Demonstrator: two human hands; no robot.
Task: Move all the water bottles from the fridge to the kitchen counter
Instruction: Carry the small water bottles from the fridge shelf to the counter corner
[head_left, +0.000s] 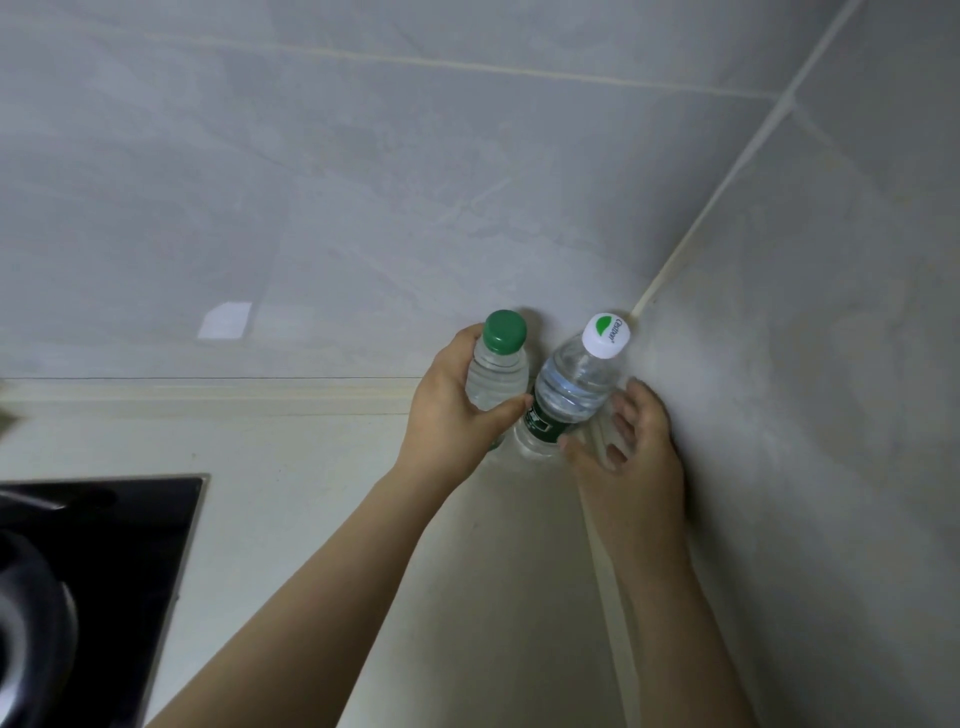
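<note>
Two clear water bottles stand close together on the pale kitchen counter (322, 519) in the corner where the grey tiled walls meet. My left hand (452, 410) grips the green-capped bottle (498, 374) around its body. The white-capped bottle (571, 389) has a dark green label and leans slightly right. My right hand (631, 447) is just right of it, fingers loosely spread and relaxed; the thumb tip is near the bottle's base, and contact is unclear.
A black glass cooktop (130, 545) with a dark pot (31, 613) on it takes up the counter's lower left. Grey tiled walls (363, 182) close off the back and the right side. A pale sealant strip runs along the wall joints.
</note>
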